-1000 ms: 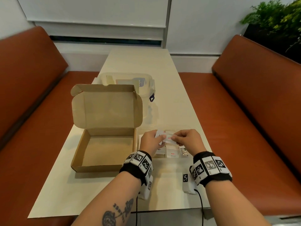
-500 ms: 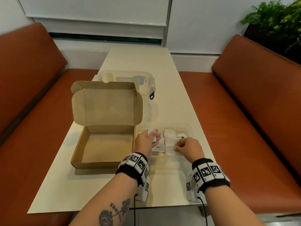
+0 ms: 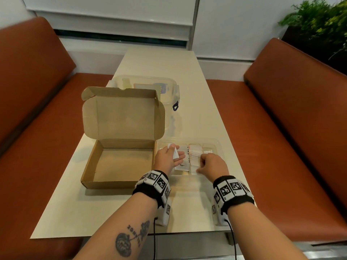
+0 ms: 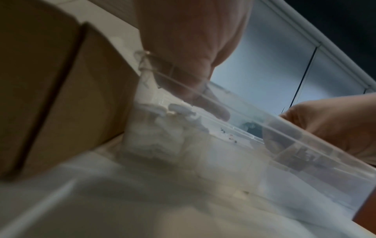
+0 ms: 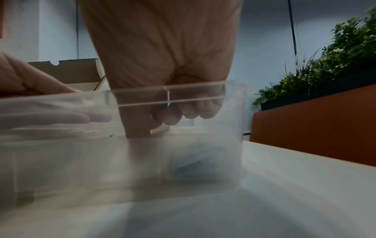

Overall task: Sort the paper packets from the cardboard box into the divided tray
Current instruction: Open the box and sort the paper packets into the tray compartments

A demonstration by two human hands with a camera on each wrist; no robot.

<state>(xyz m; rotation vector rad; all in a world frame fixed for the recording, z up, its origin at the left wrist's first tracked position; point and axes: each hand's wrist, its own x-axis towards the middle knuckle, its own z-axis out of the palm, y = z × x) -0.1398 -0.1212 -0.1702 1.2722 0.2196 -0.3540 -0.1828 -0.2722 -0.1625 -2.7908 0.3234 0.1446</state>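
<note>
1. The brown corrugated cardboard box (image 3: 120, 162) sits open on the pale, smooth table (image 3: 187, 102), its lid standing upright at the back; the bare cardboard floor shows, with no packets visible inside.
2. Just to the right of the box is the clear plastic divided tray (image 3: 216, 145), thin-walled and glossy, split into narrow compartments. Flat white paper packets (image 3: 195, 156) are stacked in its middle compartment; more lie in the left one.
3. The left hand (image 3: 167, 156) is over the tray's left compartment, its thumb pinching one small white paper packet (image 3: 173, 150) against the loosely extended fingers.
4. The right hand (image 3: 212, 164) is at the tray's near edge, fingers curled downward. In the right wrist view its thumb reaches down into a compartment; whether it grips a packet I cannot tell.
5. Behind the box stands a clear lidded plastic container (image 3: 150, 87) with a dark clip.
6. Orange-brown padded benches (image 3: 281, 119) flank the table, and a green leafy plant (image 3: 319, 21) is at the far right.
</note>
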